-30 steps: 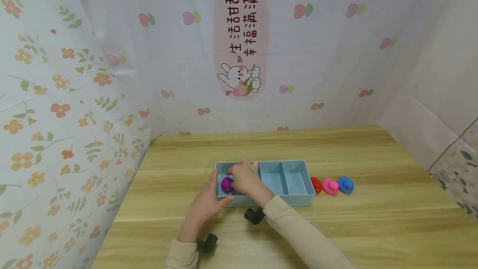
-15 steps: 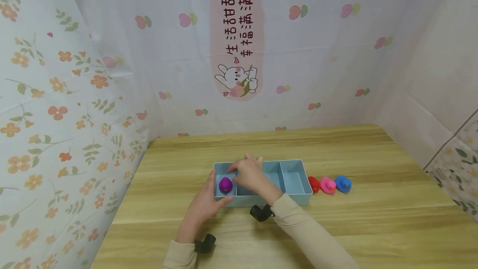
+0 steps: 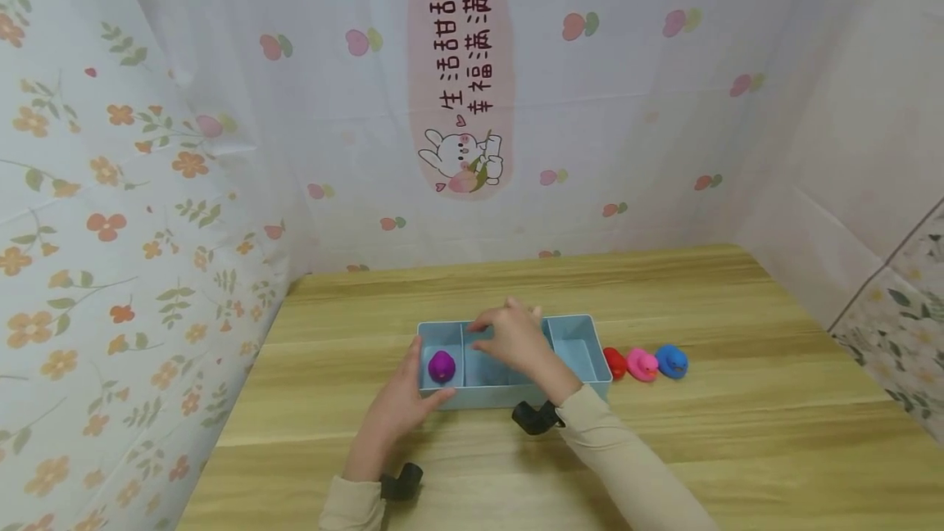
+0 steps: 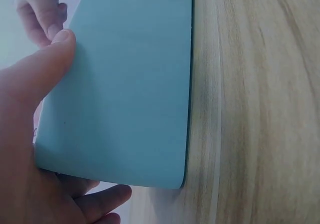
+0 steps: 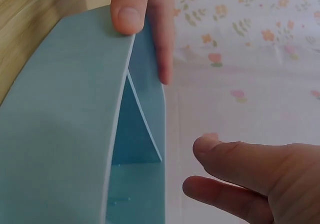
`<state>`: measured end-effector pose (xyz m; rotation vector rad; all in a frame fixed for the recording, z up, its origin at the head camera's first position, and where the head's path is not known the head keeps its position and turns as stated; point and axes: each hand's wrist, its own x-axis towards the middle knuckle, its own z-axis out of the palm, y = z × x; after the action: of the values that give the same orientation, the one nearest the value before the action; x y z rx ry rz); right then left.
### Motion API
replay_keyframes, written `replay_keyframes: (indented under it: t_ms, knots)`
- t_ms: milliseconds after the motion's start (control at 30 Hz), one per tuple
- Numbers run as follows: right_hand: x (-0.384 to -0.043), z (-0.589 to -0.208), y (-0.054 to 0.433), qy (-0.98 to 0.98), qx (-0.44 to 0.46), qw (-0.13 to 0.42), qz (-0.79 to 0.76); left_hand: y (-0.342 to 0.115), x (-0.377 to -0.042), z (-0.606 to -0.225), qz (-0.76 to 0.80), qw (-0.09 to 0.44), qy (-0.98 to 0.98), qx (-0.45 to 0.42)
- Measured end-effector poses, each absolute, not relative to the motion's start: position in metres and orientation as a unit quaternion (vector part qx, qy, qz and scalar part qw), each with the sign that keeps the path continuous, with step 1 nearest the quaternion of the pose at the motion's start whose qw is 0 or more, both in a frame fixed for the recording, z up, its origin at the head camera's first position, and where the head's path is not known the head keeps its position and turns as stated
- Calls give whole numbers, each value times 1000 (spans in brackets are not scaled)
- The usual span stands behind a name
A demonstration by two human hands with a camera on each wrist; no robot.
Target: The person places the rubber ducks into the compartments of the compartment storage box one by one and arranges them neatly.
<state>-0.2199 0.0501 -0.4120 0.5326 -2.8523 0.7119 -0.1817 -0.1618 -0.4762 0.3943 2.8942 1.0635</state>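
Note:
A light blue divided box (image 3: 479, 397) stands on the table. In its leftmost compartment sits a purple rubber duck (image 3: 442, 366). My left hand (image 3: 401, 398) grips the box's left end, and the left wrist view has its thumb (image 4: 57, 51) against the front wall near the rim, with fingers round the end wall. Above the box's middle compartments hovers my right hand (image 3: 519, 340), holding nothing. Thumb and forefinger stand apart in the right wrist view, clear of the rim. The right hand partly hides the compartments below it.
Just right of the box, a red rubber duck (image 3: 615, 363), a pink one (image 3: 642, 365) and a blue one (image 3: 672, 360) sit in a row. Patterned cloth (image 3: 627, 146) hangs behind the wooden table (image 3: 737, 433) and along both sides.
My right hand has let go of the purple duck in the left compartment and moved right over the box. The left hand keeps its grip on the box end.

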Motion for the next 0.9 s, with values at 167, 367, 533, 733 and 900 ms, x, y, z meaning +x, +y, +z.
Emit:
replay_keyframes:
  t_ms: [167,367,533,733,900]
  knots:
    - [-218,-412,61,-953,163,83,240,-162,-182,-476,346,19,930,122]
    - [-215,-413,74,-956,136,94,244,-161,-183,-476,347,26,930,117]
    - [-213,-416,86,-957,117,90,249,-160,-182,-475,350,32,929,115]
    - [-211,-417,102,-956,108,93,258,-160,-180,-474,346,31,930,119]
    - [-208,-418,117,-955,97,95,265,-161,-182,-475,346,32,930,119]
